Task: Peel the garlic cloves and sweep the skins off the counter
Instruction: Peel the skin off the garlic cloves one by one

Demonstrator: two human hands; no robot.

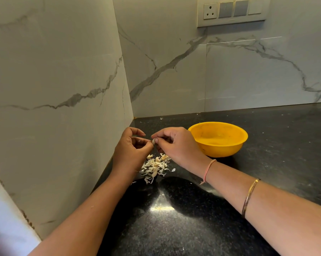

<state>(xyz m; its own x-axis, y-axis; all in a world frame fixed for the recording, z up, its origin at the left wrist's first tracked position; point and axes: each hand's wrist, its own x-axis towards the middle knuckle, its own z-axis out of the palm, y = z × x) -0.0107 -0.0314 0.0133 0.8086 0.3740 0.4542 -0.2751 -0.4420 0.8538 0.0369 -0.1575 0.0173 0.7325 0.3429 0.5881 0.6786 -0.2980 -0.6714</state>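
A small pale garlic clove (153, 141) is held above the black counter (193, 209), between both hands. My left hand (132, 148) pinches it from the left with thumb and fingers. My right hand (174, 145) pinches it from the right with thumb and forefinger. Directly below the hands lies a heap of several papery garlic skins (155, 168) on the counter. A yellow bowl (218, 138) stands just right of my right hand; its inside shows no cloves from here.
Marble walls close the counter at the left and back, forming a corner (133, 118) just beyond the hands. A switch panel (231, 11) is mounted high on the back wall. A few skin flecks (161, 118) lie near the back edge.
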